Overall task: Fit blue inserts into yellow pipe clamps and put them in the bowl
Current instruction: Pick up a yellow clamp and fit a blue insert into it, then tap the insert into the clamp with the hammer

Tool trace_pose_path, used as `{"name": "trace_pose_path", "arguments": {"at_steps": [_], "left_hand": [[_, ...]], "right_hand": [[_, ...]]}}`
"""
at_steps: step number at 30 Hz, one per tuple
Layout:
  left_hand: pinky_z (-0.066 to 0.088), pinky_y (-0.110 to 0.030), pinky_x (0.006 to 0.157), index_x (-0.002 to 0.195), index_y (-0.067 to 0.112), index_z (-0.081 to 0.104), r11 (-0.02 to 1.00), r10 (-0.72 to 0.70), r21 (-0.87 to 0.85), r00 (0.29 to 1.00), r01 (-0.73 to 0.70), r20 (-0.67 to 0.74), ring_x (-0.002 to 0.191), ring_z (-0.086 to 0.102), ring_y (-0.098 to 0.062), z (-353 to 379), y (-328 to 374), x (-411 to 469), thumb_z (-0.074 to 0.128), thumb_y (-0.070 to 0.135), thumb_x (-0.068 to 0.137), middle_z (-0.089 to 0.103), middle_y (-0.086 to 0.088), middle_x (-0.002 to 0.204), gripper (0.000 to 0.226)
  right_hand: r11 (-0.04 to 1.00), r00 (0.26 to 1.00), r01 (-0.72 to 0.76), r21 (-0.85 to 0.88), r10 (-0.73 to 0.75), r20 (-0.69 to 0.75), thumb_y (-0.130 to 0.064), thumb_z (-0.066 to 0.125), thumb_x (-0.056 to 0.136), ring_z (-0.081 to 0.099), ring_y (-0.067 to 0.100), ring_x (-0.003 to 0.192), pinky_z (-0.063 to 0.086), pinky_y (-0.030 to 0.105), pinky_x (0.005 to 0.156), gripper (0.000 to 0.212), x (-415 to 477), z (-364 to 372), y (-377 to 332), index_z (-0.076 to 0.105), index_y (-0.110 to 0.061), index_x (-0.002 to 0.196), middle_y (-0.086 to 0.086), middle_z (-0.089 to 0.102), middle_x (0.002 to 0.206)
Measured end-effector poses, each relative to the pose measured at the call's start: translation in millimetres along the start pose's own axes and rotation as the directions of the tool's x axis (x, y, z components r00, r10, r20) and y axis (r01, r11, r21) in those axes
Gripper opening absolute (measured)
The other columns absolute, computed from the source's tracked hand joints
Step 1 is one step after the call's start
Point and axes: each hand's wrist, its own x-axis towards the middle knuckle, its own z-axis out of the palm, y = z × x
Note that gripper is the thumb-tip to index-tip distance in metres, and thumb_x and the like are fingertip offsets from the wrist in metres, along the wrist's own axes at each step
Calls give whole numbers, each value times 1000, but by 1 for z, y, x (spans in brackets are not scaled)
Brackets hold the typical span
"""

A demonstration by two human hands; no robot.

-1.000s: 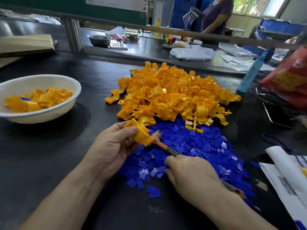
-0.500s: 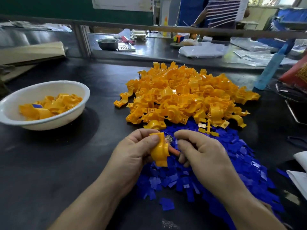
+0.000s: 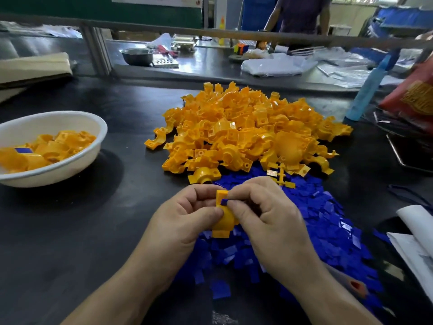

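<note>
- The glossy yellow plastic pipe clamp [image 3: 222,215], a rounded saddle with flat square tabs at both ends, is held upright above the near edge of the blue pile, between both hands.
- The left hand [image 3: 185,221] has thumb and fingers closed on the clamp's left side, with the thumb across its rounded belly.
- The right hand [image 3: 264,219] pinches a small flat blue plastic insert [image 3: 224,202] between thumb and forefinger, pressing it against a slot in the clamp's upper tab; only a corner of the insert shows.
- An orange-tipped tool handle [image 3: 351,283] pokes out under the right wrist; I cannot tell how it is held.
- Beneath the hands spreads a loose heap of blue insert chips [image 3: 323,221], thin and sharp-cornered, reaching right towards white papers [image 3: 414,245] at the table's edge.
- Just beyond lies the tangled mound of yellow clamps [image 3: 246,132], touching the blue heap.
- Far left, well apart from both piles, sits a smooth white round bowl [image 3: 77,160] holding finished clamps, one showing blue.
- Bare matte black tabletop [image 3: 112,221] lies between the hands and the bowl, and near the left forearm.
- A metal rail [image 3: 164,31] bounds the far side.
</note>
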Motion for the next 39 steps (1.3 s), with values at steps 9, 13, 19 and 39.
{"name": "trace_pose_path", "arguments": {"at_steps": [9,13,19,39], "left_hand": [[58,-29,67,102,32,73,996,-16,85,1000,15,7,85,73,-19,1,-1,-1,71,50,72,76,-3,100,36],[56,-23,62,100,32,74,997,-10,74,1000,9,16,81,74,-17,3,1,-3,67,43,76,76,-4,95,27],[58,-29,66,98,29,74,999,-10,48,1000,9,16,84,73,-25,4,2,-4,65,39,77,76,-9,94,25],[54,-24,50,89,38,72,965,14,247,932,82,-362,71,70,-17,-16,10,5,62,31,91,71,3,84,12]], "right_hand": [[974,985,-169,153,162,58,-33,64,87,60,3,93,54,19,74,21,-3,-1,5,59,-45,104,-20,59,99],[913,967,-246,327,205,154,-32,64,86,66,9,92,59,29,74,15,-1,-3,5,67,-41,97,-13,68,97],[839,955,-284,464,208,210,-33,65,77,69,14,88,58,26,71,16,-1,-3,5,70,-34,91,-4,71,93],[992,993,-117,-48,118,17,-56,52,81,54,-3,92,49,15,71,14,-2,-16,5,54,-52,94,-21,56,95]]}}
